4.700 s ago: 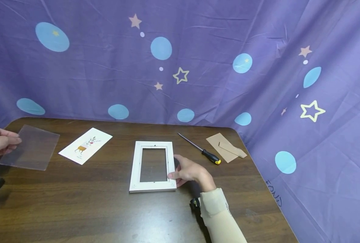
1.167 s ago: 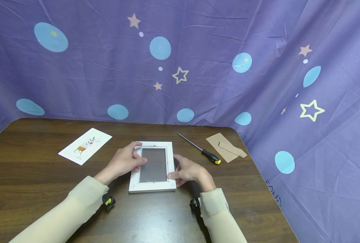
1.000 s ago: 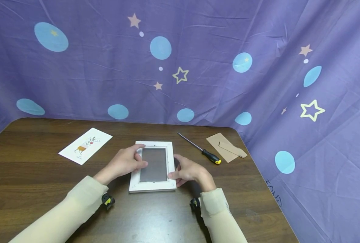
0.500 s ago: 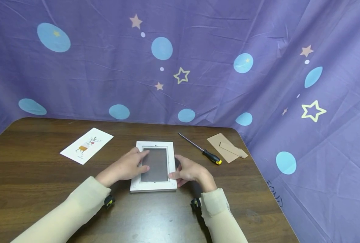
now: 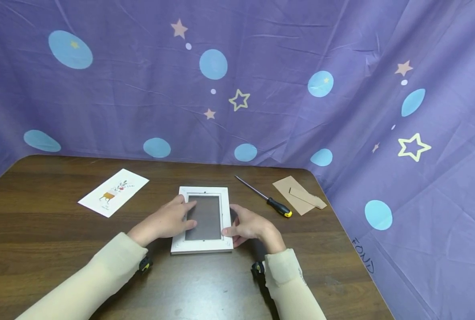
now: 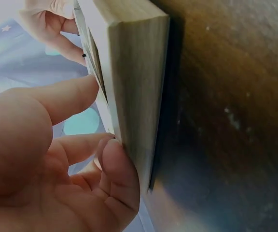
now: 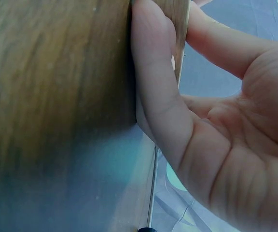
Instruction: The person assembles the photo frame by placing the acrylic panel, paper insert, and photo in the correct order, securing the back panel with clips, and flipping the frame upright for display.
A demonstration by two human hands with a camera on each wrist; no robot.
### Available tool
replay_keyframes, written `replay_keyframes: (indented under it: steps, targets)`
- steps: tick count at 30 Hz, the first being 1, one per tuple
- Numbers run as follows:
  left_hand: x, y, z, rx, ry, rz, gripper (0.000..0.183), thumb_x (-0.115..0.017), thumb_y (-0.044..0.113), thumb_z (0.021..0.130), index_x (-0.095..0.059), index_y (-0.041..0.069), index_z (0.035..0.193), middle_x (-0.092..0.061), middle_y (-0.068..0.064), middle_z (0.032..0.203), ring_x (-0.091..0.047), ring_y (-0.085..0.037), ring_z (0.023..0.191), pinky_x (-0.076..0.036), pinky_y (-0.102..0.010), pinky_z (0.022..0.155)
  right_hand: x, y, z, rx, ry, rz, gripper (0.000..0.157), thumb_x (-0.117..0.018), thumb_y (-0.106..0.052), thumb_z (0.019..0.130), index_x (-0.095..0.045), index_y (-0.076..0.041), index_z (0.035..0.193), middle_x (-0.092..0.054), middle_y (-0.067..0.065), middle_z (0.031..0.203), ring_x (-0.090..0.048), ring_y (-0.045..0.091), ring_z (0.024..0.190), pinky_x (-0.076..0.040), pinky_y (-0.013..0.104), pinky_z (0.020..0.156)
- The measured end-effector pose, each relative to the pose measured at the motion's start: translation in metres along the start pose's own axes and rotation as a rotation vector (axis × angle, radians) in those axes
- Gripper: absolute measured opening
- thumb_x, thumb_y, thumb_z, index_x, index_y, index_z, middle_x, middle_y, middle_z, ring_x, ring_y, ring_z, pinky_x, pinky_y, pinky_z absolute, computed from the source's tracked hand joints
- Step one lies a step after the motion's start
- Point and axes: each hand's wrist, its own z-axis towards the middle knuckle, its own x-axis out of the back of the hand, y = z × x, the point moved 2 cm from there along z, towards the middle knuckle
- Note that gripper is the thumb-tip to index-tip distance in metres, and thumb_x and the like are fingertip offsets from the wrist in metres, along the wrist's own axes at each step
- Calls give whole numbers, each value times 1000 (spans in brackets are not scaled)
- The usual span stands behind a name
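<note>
A white picture frame (image 5: 201, 246) lies flat on the wooden table in the head view, its small dark tabs facing up. Inside its opening sits a clear sheet (image 5: 210, 218), which looks grey. My left hand (image 5: 166, 221) comes in over the frame's left side. Its index finger and thumb reach straight onto the sheet, while the other fingers lie folded by the frame's side in the left wrist view. My right hand (image 5: 254, 226) grips the frame's right side, thumb on top and fingers along the outer edge; the right wrist view shows a finger (image 7: 160, 92) along that edge.
A white card (image 5: 113, 194) with an animal drawing lies to the left. Right of the frame is a black-and-yellow screwdriver (image 5: 278, 207). Beyond it lies a brown backing board (image 5: 291, 191) with a stand flap. A purple curtain (image 5: 269, 124) hangs behind the table.
My left hand has brought the clear sheet from the far left into the frame. Since then its index finger has moved from the frame's top-left border onto the sheet. My right hand keeps its grip.
</note>
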Motion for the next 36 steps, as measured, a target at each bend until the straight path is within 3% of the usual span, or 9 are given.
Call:
replay_keyframes:
  steps: [7,15,25,36]
  targets:
    - [-1,-1,-1,3,26,0,67,-75,27,100,-50,-7,153,-51,-13,108,-49,-22,82,-48,-35,71,-1,0,1,8,-6,8,91,-78,-5,96,-23,-6,168,-61,24,100,-73,28,70,-68,41,65]
    - [-7,-4,0,22,115,-8,67,-78,25,98,-52,-5,152,-55,-14,111,-53,-24,88,-54,-45,82,0,1,1,9,-3,-12,90,-79,-8,96,-25,-8,167,-61,23,101,-73,27,71,-68,41,65]
    - [-6,-5,-1,21,118,-4,69,-79,26,97,-52,-5,152,-52,-11,105,-50,-22,82,-50,-38,74,-1,0,0,15,-4,-2,90,-79,-6,96,-24,-7,168,-61,23,99,-73,27,70,-68,41,65]
    - [-6,-3,-1,24,92,-10,69,-78,24,97,-50,-7,153,-52,-11,104,-50,-22,83,-50,-36,74,0,1,0,10,-6,9,90,-78,-5,96,-23,-7,168,-61,23,100,-73,27,70,-68,41,65]
